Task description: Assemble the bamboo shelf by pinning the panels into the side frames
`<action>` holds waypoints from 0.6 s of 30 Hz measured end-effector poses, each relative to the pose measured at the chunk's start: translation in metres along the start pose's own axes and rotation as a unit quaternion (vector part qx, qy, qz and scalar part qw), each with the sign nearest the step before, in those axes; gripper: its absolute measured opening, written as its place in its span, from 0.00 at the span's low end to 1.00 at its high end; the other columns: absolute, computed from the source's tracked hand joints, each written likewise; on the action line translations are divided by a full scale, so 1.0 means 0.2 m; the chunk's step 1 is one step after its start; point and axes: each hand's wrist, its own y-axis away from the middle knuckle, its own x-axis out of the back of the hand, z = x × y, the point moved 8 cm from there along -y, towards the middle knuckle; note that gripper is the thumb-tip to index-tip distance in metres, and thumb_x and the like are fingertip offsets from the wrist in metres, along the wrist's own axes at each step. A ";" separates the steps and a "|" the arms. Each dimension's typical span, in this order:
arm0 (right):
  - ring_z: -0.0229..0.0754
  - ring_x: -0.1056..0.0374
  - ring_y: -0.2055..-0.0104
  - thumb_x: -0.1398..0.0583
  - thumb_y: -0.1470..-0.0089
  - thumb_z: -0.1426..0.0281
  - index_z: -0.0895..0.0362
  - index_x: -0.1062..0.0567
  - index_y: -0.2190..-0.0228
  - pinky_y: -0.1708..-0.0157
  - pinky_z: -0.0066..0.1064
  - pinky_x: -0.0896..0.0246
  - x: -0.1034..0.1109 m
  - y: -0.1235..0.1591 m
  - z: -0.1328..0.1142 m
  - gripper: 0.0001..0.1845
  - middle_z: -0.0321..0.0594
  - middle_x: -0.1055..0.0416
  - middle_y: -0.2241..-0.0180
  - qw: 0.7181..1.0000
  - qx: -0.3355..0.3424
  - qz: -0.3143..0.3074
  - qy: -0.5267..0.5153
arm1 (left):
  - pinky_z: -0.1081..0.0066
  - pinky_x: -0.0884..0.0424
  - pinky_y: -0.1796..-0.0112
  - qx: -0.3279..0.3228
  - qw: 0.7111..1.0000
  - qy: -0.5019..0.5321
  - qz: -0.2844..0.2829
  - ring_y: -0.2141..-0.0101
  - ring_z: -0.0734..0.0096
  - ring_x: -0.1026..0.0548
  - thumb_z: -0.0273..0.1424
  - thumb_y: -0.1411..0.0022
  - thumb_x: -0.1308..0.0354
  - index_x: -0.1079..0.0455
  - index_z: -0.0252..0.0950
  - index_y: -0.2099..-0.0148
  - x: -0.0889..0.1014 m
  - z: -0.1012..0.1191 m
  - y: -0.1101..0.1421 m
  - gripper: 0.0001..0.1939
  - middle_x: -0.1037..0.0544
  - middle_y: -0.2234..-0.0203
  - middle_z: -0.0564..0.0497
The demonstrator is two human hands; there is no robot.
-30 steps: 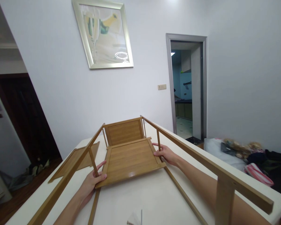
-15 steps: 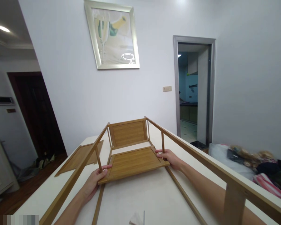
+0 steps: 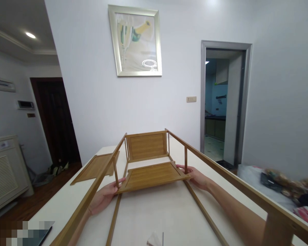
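A brown wooden shelf panel (image 3: 154,176) lies tilted between the two sides of a wooden frame (image 3: 215,164), its near edge raised. At the panel's left end, my left hand (image 3: 106,196) grips the edge, fingers around a short upright of the frame. My right hand (image 3: 197,177) holds the opposite end, beside the matching upright, with fingertips at the panel's far right corner. Beyond it, another panel (image 3: 146,146) stands upright, joining the frame's far ends. Both undersides of the held panel's ends are hidden.
The frame rests on a white table (image 3: 149,213). A loose wooden panel (image 3: 94,167) lies outside the frame's left side. Near the front edge are a small clear plastic bag (image 3: 154,238) and a thin metal rod (image 3: 163,238). Piled clothes and bags (image 3: 279,182) are at the right.
My view has turned left, so everything sits farther right in the picture. Both hands stay on the panel, whose near edge appears slightly lower in tilt; my left thumb no longer shows on top.
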 end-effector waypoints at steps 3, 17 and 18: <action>0.48 0.29 0.61 0.34 0.67 0.72 0.57 0.26 0.49 0.62 0.35 0.38 -0.02 -0.01 0.00 0.37 0.38 0.21 0.65 0.999 0.027 0.017 0.021 | 0.55 0.52 0.37 -0.024 0.999 0.007 -0.030 0.37 0.47 0.41 0.46 0.58 0.29 0.30 0.39 0.42 -0.02 0.03 0.02 0.40 0.31 0.40 0.43; 0.51 0.29 0.60 0.31 0.63 0.65 0.57 0.21 0.57 0.57 0.39 0.37 0.03 -0.03 -0.05 0.27 0.40 0.21 0.63 0.979 0.109 0.149 0.088 | 0.65 0.29 0.62 -0.099 0.963 -0.130 0.215 0.66 0.58 0.21 0.34 0.60 0.28 0.22 0.35 0.57 0.08 0.02 -0.08 0.24 0.17 0.67 0.46; 0.50 0.29 0.61 0.31 0.62 0.62 0.58 0.21 0.57 0.59 0.39 0.37 0.03 -0.03 -0.05 0.26 0.41 0.21 0.65 0.978 0.113 0.153 0.086 | 0.65 0.29 0.61 -0.108 0.957 -0.132 0.233 0.65 0.58 0.21 0.34 0.61 0.28 0.21 0.35 0.59 0.08 0.03 -0.08 0.23 0.17 0.67 0.46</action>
